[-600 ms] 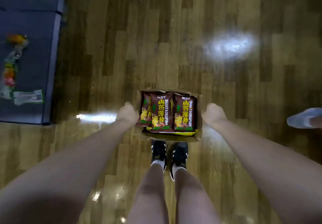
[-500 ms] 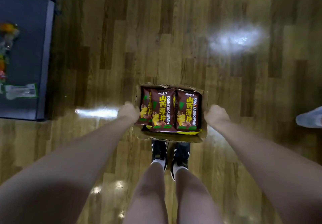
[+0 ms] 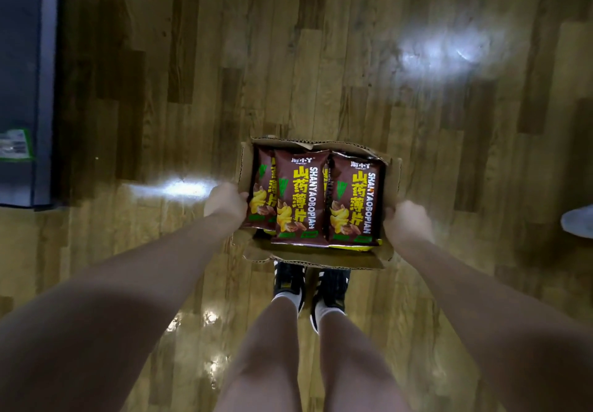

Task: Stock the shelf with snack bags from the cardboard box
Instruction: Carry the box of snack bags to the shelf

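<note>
Box (image 3: pixel 316 257) held between hands, above floor, ahead of feet. Left hand (image 3: pixel 224 201) grips left wall, right hand (image 3: pixel 406 224) grips right wall. Bags (image 3: pixel 321 200) inside, long axes pointing away. Shelf not visible.

The dark shelf (image 3: pixel 25 84) has slid further toward the left edge, its coloured items gone from view.
</note>
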